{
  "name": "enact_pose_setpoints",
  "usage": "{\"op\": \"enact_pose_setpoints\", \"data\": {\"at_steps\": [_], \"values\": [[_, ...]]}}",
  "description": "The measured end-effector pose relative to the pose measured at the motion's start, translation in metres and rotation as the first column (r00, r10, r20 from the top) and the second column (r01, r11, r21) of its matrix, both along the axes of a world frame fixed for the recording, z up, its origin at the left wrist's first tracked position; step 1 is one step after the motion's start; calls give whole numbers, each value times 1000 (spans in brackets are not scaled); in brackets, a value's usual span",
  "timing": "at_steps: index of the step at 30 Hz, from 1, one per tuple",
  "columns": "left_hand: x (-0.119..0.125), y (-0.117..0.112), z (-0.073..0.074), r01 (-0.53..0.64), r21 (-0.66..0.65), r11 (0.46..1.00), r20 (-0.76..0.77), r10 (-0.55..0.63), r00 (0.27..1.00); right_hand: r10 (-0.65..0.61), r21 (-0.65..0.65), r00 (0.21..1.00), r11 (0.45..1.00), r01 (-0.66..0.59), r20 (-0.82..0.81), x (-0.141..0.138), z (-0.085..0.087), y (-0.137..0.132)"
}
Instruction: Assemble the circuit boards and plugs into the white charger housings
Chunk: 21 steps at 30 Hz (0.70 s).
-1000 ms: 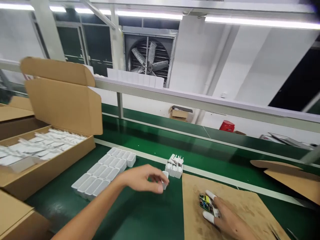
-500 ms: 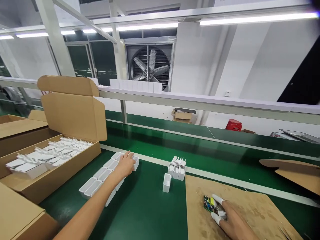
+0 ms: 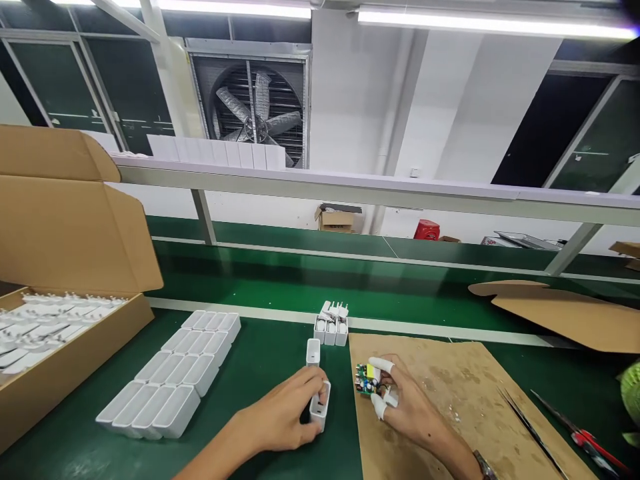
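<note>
The left grip (image 3: 285, 413) holds a probably light, stiff case (image 3: 319, 415), the right grip (image 3: 407, 403) a likely fragile board (image 3: 366, 382), best taken by its edges.

White case (image 3: 322, 412), green-and-yellow circuit board (image 3: 367, 379), blotchy brown mat (image 3: 450, 373), dark green tabletop (image 3: 255, 373)

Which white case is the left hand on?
The nearer loose case, beside the brown sheet, touched by the left hand. The farther loose case stands just beyond; the others sit in the left grid or the group with plugs.
</note>
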State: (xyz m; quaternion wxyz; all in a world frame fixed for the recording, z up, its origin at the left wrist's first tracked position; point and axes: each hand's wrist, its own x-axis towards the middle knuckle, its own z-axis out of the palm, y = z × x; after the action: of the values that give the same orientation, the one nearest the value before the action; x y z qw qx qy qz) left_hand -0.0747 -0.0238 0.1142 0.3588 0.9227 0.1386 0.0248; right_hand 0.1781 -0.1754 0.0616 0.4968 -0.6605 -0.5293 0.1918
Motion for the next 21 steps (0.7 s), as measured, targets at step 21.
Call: {"op": "enact_pose_setpoints", "data": {"at_steps": [21], "values": [[-59, 135, 41, -340, 622, 705, -143, 530, 836, 33, 9, 963, 999, -31, -266, 9, -11, 61]]}}
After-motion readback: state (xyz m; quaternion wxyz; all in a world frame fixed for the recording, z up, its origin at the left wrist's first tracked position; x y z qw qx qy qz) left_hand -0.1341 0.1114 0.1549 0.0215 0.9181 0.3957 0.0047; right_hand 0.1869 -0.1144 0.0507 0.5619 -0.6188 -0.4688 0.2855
